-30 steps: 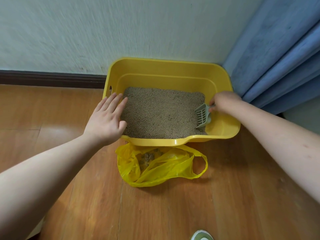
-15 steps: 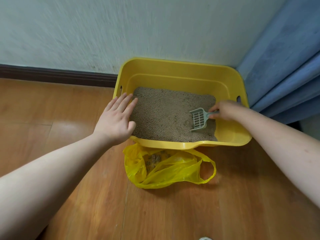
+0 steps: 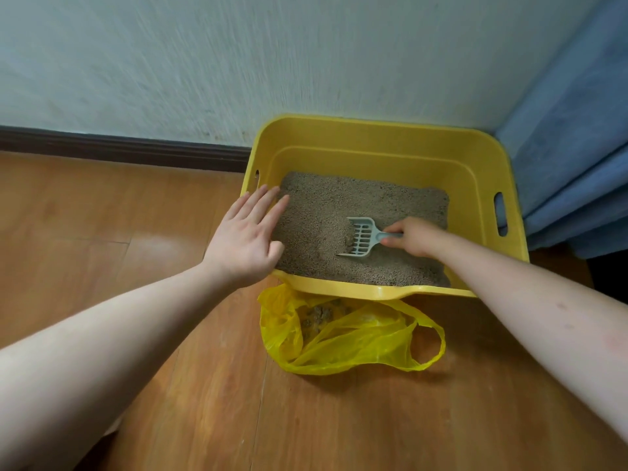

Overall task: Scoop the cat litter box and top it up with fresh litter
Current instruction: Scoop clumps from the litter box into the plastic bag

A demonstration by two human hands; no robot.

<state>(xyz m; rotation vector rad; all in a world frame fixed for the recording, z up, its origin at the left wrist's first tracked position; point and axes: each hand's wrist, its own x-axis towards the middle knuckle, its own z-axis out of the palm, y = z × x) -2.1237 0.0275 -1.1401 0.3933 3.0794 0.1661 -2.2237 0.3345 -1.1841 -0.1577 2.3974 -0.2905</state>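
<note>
Scoop [image 3: 359, 236] slid leftward through litter [image 3: 339, 212]; right hand [image 3: 413, 236] grips it, left hand [image 3: 246, 237] flat on one box [image 3: 373, 137].

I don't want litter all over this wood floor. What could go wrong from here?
1. The scoop, held by the right hand, carries a clump; on the way over the yellow box rim it may shed grains onto the floor.
2. The yellow bag lies slumped with a narrow mouth, partly under the rim, so a tipped load could miss it.
3. The left hand presses the box's corner; hard scooping might still shift the box.
</note>
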